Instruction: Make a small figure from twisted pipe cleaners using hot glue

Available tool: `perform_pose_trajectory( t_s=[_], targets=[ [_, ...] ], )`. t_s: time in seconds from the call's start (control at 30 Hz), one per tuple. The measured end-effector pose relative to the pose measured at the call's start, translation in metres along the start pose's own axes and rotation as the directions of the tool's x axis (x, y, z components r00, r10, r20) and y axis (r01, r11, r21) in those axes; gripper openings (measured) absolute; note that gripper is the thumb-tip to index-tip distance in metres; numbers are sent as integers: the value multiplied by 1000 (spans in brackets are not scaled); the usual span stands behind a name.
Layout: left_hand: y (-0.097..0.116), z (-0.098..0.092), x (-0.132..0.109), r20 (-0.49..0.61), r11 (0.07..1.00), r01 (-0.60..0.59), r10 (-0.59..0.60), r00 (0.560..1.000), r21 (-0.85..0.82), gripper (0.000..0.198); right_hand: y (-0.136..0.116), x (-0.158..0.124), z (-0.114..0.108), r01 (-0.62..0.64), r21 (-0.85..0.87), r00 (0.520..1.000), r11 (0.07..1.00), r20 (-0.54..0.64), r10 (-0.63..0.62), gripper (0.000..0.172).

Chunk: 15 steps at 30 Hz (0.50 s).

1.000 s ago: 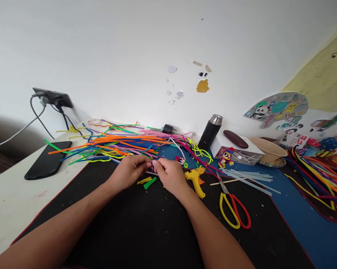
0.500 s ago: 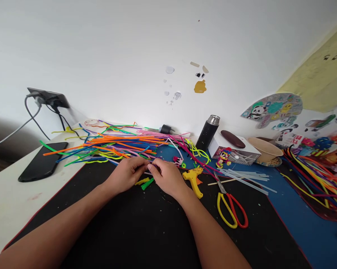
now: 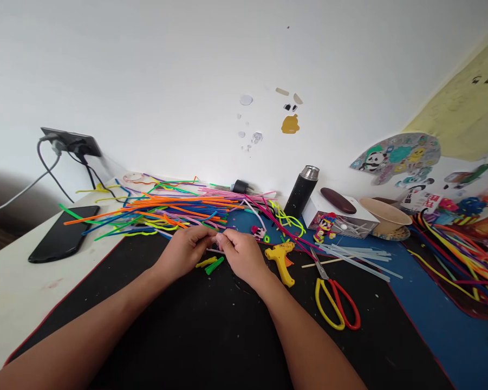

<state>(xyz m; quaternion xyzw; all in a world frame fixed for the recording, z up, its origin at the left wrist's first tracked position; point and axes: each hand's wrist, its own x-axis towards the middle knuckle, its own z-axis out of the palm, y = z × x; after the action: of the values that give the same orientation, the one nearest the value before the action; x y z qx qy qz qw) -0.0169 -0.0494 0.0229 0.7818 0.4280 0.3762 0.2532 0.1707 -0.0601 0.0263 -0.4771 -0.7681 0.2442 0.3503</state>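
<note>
Pipe-cleaner pile (image 3: pixel 179 206): far side, left of ctr., long thin stems, mostly straight, orange/blue/pink/green, a few yellow ones bent; spread on white tabletop (image 3: pixel 8 314), near edge at the black mat (image 3: pixel 179 325). L. hand (image 3: pixel 186 250) and R. hand (image 3: pixel 246 254): over mat's far part, just nearside of pile, fingertips meeting. Both grips clenched in a pinch; contents hidden, cannot tell what. Phone (image 3: pixel 63 235): far left, flat slab, glossy black. Scissors (image 3: pixel 321 270): right of hands, metal blades, looped handles, one yellow, one red. Flask (image 3: pixel 300 195): far right, matte black cylinder, shiny metal cap. Glue gun (image 3: pixel 283 264): yellow, hard plastic, on side, near R. hand. Pale stem (image 3: pixel 216 251): thin, betw. hands; cannot confirm if gripped. Green stubs (image 3: pixel 215 265), yellow stubs (image 3: pixel 206 262): short, side by side, just below fingertips.
</note>
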Motion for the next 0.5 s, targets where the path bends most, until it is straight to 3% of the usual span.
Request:
perform_pose_trajectory(
  t_s=[0.17,0.33,0.5],
  targets=[
    [-2,2,1,-28,996,44,-46,999,-74,26,-1,1,-2,-87,109,996,990,-8,89,37],
    [-6,-4,2,-5,997,-72,72,997,12,28,1,0,-1,-178,223,984,958,37,175,39],
    [-11,-5,3,4,995,-44,44,999,90,30,3,-2,1,-173,277,983,945,110,148,35]
  ],
)
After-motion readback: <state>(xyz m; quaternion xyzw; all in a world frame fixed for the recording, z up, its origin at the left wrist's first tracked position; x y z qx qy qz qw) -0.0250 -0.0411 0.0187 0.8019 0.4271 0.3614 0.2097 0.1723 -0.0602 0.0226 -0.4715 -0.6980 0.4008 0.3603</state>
